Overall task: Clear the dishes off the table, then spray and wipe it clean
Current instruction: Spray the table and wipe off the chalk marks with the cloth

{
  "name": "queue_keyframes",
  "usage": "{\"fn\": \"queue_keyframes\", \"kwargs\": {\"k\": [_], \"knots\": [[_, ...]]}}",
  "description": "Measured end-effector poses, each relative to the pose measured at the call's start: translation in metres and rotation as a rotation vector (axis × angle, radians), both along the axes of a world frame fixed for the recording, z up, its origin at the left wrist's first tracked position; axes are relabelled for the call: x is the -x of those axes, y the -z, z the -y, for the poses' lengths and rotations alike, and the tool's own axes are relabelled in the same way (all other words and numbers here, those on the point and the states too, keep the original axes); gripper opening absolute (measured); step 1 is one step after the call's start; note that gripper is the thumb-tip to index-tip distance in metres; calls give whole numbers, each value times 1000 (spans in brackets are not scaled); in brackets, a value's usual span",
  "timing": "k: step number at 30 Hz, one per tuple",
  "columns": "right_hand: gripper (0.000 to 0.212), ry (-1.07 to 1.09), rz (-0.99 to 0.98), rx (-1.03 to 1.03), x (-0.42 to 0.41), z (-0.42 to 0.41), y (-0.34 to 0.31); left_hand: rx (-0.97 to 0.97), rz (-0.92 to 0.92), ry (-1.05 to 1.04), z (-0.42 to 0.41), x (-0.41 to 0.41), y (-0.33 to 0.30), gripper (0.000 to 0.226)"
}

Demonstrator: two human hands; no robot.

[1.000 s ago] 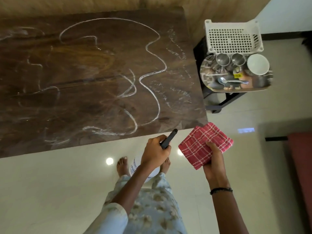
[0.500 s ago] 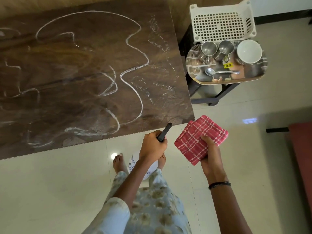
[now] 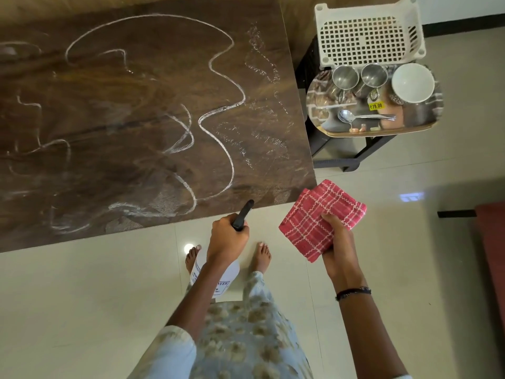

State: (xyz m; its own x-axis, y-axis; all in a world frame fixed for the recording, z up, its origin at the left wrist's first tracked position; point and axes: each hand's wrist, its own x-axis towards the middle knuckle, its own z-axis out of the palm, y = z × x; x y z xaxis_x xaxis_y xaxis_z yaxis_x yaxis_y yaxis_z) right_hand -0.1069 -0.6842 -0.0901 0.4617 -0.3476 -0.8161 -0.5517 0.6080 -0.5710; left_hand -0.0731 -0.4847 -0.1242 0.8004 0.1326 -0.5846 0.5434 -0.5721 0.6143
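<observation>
The dark brown table (image 3: 114, 127) fills the upper left, marked with white wavy lines and speckled spray streaks near its right edge. My left hand (image 3: 226, 239) grips a white spray bottle (image 3: 216, 277) by its black nozzle, which points at the table's near right corner. My right hand (image 3: 337, 242) holds a folded red checked cloth (image 3: 317, 220) just off that corner, above the floor. The dishes sit on a steel tray (image 3: 420, 124) to the right: two steel cups (image 3: 345, 77), a white bowl (image 3: 412, 82) and a spoon (image 3: 363, 116).
The tray rests on a black side stand (image 3: 341, 162) with a white perforated basket (image 3: 366, 34) behind it. A red seat (image 3: 492, 242) stands at the right edge. My bare feet are on the pale tiled floor (image 3: 82, 296) by the table's front edge.
Across the frames the table and tray sit a little differently in the view. Both hands keep their hold and pose, with the bottle nozzle staying by the table's near corner.
</observation>
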Motion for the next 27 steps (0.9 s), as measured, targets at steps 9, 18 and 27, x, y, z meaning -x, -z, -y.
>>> {"fn": "queue_keyframes", "kwargs": {"k": [9,18,27], "knots": [[21,-13,-3,22,-3,0,1,51,-1,146,35,-18,-12,37],[27,-237,144,543,-45,5,-1,17,13,99,27,-37,-15,22],[68,-1374,150,1463,-72,-34,114,86,53,-208,-15,-39,-10,16]]}}
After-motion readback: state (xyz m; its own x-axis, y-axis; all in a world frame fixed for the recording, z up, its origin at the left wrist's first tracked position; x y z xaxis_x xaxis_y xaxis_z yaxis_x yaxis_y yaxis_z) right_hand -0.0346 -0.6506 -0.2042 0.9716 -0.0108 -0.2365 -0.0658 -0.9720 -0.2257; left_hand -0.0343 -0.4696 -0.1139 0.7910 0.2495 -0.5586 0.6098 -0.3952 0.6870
